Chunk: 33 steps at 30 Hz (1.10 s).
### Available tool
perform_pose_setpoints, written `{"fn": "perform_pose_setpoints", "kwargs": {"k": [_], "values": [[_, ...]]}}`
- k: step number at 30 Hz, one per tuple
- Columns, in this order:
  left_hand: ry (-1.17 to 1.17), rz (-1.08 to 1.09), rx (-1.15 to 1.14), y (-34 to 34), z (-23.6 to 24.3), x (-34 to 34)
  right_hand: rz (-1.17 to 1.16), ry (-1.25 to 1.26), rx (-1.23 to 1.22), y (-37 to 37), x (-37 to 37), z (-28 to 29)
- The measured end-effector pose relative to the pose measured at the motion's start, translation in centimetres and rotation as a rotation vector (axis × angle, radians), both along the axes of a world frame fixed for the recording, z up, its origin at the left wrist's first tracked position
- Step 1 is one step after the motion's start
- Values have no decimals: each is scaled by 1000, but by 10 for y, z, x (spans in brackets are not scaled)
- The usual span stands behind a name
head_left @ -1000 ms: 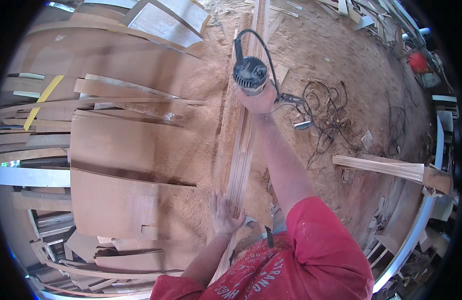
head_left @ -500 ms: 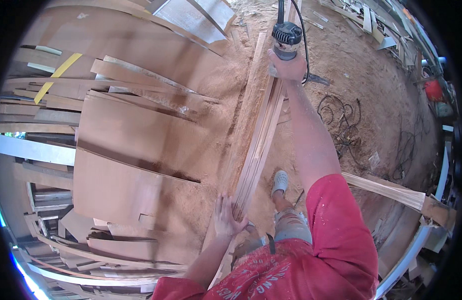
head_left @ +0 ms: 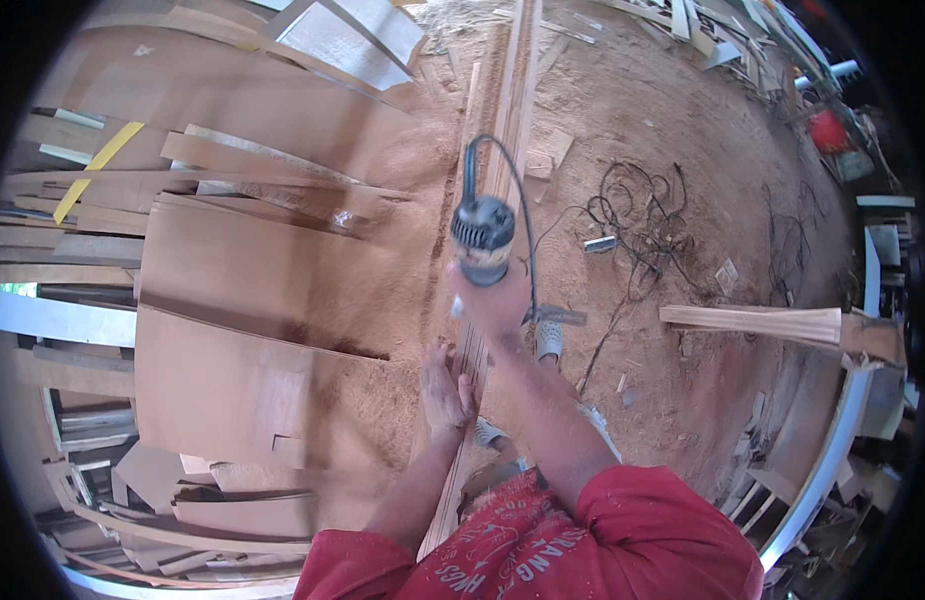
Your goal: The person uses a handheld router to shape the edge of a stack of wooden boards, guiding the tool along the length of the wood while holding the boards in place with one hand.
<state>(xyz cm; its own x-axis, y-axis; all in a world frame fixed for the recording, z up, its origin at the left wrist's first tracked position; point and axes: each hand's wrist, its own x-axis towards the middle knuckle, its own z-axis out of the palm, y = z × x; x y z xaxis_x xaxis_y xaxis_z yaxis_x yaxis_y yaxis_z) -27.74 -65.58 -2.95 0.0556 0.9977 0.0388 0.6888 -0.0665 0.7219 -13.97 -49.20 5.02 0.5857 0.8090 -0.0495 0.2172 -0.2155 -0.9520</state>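
Observation:
My right hand (head_left: 497,305) is closed round the lower body of a black corded trim router (head_left: 483,232), which stands upright on a long, narrow, grooved wooden strip (head_left: 510,100). The router's base is mostly hidden by the hand. Just nearer to me, my left hand (head_left: 445,393) lies along the strip with its fingers stretched forward and its thumb apart on the strip's right side. The strip runs from below my chest to the far edge of the view. A black cord (head_left: 525,200) loops from the router's top down its right side.
Large brown boards (head_left: 232,260) and stacked offcuts fill the left. Sawdust covers the floor (head_left: 602,110). Tangled black cables (head_left: 647,215) lie right of the strip, and a bundle of wooden strips (head_left: 752,322) juts in at the right. My shoe (head_left: 549,340) stands beside the work.
My right hand has drawn the router toward me along the strip, from the far end to just ahead of my left hand. My left hand stays on the strip; the view has shifted.

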Motion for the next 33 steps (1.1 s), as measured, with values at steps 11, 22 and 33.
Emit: {"fn": "perform_pose_setpoints", "kwargs": {"k": [11,22,33], "values": [[-4,59,5,-4,-17,-4,88,-75,134,-54,-13,-47],[42,57,-16,-6,-6,-1,91,-120,304,-2,9,-50],[100,66,-43,0,-5,0,59,-213,365,67,34,-37]]}}
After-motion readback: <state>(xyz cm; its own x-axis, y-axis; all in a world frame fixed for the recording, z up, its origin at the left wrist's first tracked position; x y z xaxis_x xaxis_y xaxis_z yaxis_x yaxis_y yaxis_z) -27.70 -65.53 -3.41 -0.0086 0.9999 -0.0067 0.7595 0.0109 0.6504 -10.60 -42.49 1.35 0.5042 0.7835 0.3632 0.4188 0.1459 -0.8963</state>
